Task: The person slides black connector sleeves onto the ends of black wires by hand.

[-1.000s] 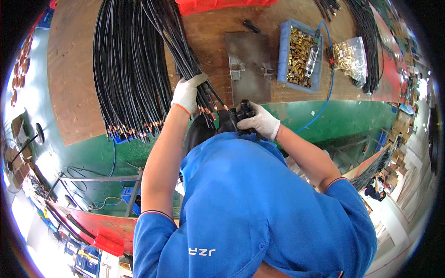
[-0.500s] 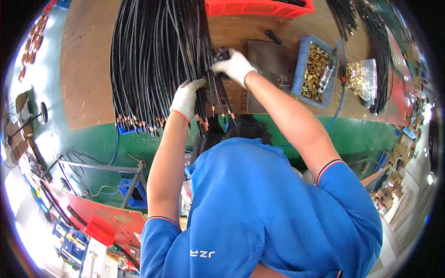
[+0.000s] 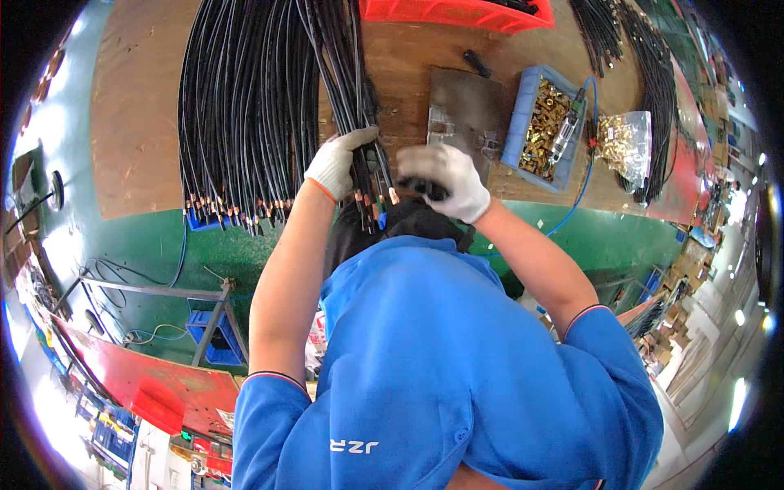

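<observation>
My left hand [image 3: 340, 166], in a white knitted glove with an orange cuff, is closed round a small bundle of black cables [image 3: 347, 82]. Their cut ends with bare copper [image 3: 365, 214] hang below it at the table's front edge. My right hand [image 3: 453, 181], gloved in white too, is just right of these ends, its fingers blurred by motion. It is closed on a short black piece [image 3: 428, 189], whose kind I cannot make out. To the left lies a broad spread of black cables [image 3: 245, 114], copper ends toward me.
On the right stand a blue bin [image 3: 518, 131] of brass fittings and a clear bag [image 3: 625, 140] with more. A dark metal plate [image 3: 457, 98], a black piece [image 3: 476, 63], a red crate [image 3: 457, 11] and further black cables [image 3: 653, 82] lie about the brown table [image 3: 131, 114].
My right hand has moved toward me and right, from beside the bundle to its cut ends, with the black piece. A gap now separates the left hand's bundle from the other cables.
</observation>
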A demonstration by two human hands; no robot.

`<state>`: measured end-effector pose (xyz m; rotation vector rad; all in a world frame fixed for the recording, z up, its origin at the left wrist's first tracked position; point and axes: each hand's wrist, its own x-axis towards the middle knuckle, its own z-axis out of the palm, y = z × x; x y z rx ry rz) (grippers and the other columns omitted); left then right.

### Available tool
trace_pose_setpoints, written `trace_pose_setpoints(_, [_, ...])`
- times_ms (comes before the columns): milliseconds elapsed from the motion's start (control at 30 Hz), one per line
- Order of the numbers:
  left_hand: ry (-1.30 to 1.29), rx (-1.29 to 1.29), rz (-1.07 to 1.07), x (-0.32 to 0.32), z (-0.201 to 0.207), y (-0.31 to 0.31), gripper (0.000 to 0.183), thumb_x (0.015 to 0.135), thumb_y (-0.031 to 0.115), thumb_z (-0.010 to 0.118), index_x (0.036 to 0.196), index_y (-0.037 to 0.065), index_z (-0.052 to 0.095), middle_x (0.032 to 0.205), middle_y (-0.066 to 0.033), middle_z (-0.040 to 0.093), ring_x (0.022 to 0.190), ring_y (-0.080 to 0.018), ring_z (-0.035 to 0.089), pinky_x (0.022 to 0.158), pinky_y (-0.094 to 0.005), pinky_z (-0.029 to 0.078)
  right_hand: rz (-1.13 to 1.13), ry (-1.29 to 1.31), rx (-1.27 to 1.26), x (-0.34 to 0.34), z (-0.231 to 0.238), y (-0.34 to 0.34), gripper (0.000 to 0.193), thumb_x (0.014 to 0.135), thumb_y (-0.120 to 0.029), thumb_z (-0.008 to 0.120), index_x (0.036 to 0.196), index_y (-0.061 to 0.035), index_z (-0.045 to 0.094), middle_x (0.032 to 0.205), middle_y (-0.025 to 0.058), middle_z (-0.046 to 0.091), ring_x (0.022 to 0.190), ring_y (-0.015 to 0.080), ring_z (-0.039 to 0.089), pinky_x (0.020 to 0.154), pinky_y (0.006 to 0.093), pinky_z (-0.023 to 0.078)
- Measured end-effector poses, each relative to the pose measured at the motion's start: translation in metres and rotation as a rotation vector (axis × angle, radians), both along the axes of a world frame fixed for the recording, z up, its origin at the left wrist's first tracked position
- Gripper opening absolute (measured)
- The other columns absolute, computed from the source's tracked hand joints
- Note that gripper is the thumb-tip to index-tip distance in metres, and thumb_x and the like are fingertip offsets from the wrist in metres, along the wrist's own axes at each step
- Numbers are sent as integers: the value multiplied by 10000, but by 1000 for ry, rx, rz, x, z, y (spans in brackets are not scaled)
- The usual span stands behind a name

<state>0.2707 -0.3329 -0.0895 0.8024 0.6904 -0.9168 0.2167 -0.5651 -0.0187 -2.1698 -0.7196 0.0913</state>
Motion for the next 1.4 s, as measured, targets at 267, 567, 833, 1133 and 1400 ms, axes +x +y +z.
trace_pose_setpoints(267, [8,128,-90,4,4,-11,162,963,235,722,984,75,720,827,-50,705,640,-194,665,593,-382,596,419,-395,57,-31,23,-23,215,866,-247,746,1069,-177,727,1207,39,703,851,209,634,703,362,578])
trace_pose_setpoints(567, [-4,134,-54,2,-1,-16,173,957,242,734,968,72,706,824,-48,705,647,-201,686,585,-398,600,487,-379,112,-27,19,-11,309,832,-290,741,1114,-177,686,1174,47,691,804,200,643,684,361,554])
trace_pose_setpoints(833, [8,126,-24,2,9,-19,165,957,219,703,968,56,680,838,-86,701,675,-237,688,596,-420,598,413,-240,127,-22,25,-16,277,830,-205,763,1099,-153,721,1204,63,712,849,247,654,714,396,574])
trace_pose_setpoints(1133, [-48,54,-31,-3,11,-15,175,952,191,725,1034,43,682,875,-98,717,725,-229,712,611,-365,598,160,-395,-117,1,30,-5,377,752,-237,743,1126,-191,726,1270,63,694,857,281,674,755,415,593])
trace_pose_setpoints(1400, [-181,-5,24,-11,17,-11,389,965,161,718,1332,57,639,1165,-93,724,972,-227,740,789,-388,651,-102,101,-47,23,-12,17,382,746,-137,774,1116,-140,677,1375,93,671,1111,353,698,947,452,579])
